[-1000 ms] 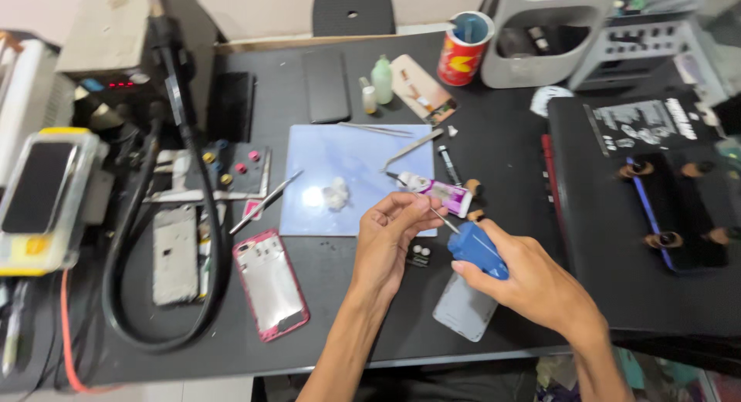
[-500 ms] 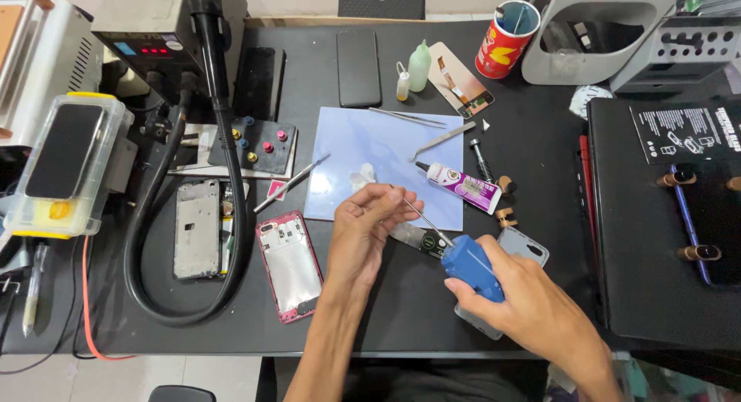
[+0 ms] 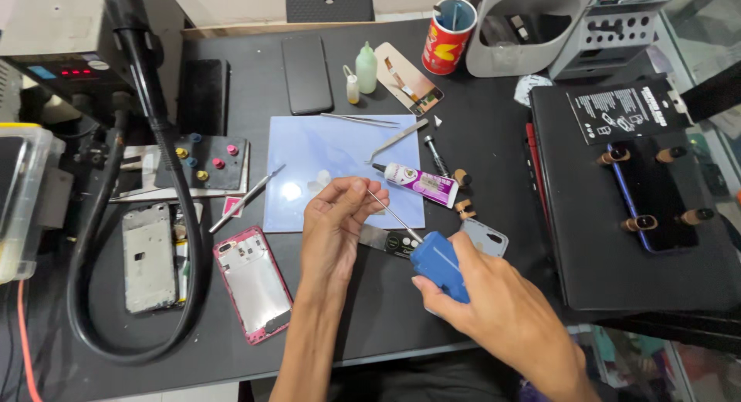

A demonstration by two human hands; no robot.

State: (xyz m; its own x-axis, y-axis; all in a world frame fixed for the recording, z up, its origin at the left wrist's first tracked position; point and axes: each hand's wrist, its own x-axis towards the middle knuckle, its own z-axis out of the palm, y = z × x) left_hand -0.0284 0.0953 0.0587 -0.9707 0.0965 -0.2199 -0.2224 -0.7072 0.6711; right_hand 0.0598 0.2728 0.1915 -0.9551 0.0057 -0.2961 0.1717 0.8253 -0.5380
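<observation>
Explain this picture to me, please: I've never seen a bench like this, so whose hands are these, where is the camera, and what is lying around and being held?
The one view comes from a camera worn on the person's head, looking down at a dark workbench. Both bare hands are that person's own. The right hand grips a blue tool with a thin metal rod; the left hand pinches the rod's tip. Beneath them lies a light blue mat with tweezers and a glue tube. To the left lie a pink phone frame, a grey phone frame and a thick black hose. At the back stand a dark phone, two small bottles and a red cup.
</observation>
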